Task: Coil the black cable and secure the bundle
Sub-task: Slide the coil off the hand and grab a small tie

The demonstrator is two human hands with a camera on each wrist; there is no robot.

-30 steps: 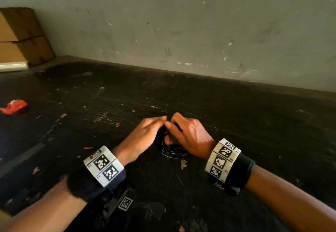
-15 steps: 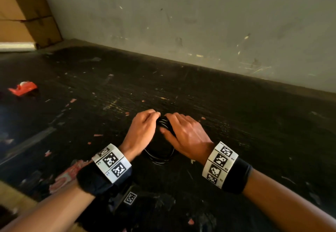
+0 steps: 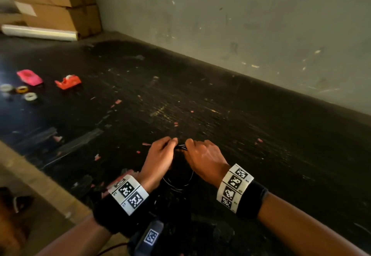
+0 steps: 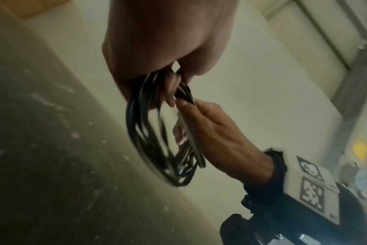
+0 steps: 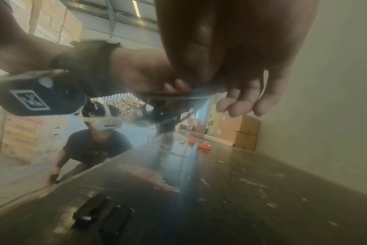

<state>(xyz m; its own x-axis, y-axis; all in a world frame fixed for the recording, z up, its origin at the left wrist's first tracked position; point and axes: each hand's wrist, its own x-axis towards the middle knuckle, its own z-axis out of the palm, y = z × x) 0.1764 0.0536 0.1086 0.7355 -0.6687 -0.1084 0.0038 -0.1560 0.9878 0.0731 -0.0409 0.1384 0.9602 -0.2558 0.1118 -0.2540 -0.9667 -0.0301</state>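
Observation:
The black cable (image 3: pixel 178 184) is wound into a coil of several loops, held just above the dark table (image 3: pixel 241 135) at its middle. My left hand (image 3: pixel 160 155) and right hand (image 3: pixel 202 157) both pinch the coil's far side, fingertips a little apart with strands (image 3: pixel 181 147) showing between them. In the left wrist view the coil (image 4: pixel 157 140) hangs from my left hand (image 4: pixel 163 41), and my right hand (image 4: pixel 216 132) grips its other side. In the right wrist view, strands (image 5: pixel 172 97) run between the right hand (image 5: pixel 241 66) and left hand (image 5: pixel 140 73). The cable's ends are hidden.
An orange tape dispenser (image 3: pixel 68 82), a pink item (image 3: pixel 30 77) and small tape rolls (image 3: pixel 30 96) lie at the far left. Cardboard boxes (image 3: pixel 60 5) and a film roll (image 3: pixel 40 33) stand in the back left corner. A grey wall (image 3: pixel 241 25) borders the table's far side.
My fingertips, which met over the coil, now stand slightly apart on its far side. The coil's loop looks larger and reaches further towards me. The head view has swung left.

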